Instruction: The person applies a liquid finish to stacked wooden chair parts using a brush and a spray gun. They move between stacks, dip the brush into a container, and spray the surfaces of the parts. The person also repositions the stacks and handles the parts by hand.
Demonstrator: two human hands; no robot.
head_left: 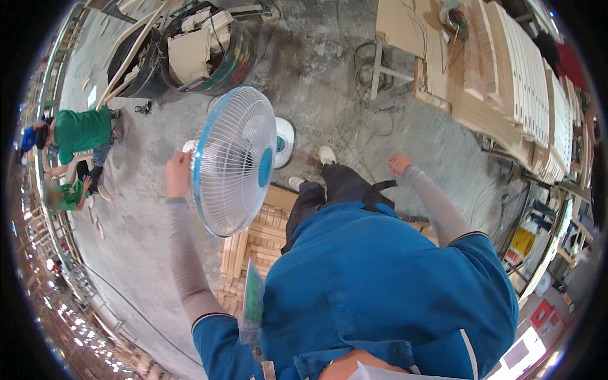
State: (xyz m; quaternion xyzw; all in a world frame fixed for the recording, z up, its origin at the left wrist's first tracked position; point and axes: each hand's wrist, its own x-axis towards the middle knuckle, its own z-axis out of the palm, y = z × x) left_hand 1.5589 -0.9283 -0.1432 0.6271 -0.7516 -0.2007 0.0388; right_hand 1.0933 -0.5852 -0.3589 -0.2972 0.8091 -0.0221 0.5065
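Observation:
A standing electric fan (234, 161) with a white wire cage, a blue rim and a blue hub is left of centre, its round white base (285, 143) on the floor. At the rim's left side, my left hand (178, 174) has its fingers closed against the fan; the fingertips are partly hidden at the cage. My right hand (398, 164) hangs out to the right, away from the fan. Its fingers curl into a loose fist, and nothing shows in them.
Drums of wood scraps (206, 54) stand at the upper left. Two people in green (82, 136) are at the far left. Stacked wooden slats (259, 231) lie beside my legs. A bench with curved wooden parts (506, 69) fills the upper right; cables (380, 69) trail on the floor.

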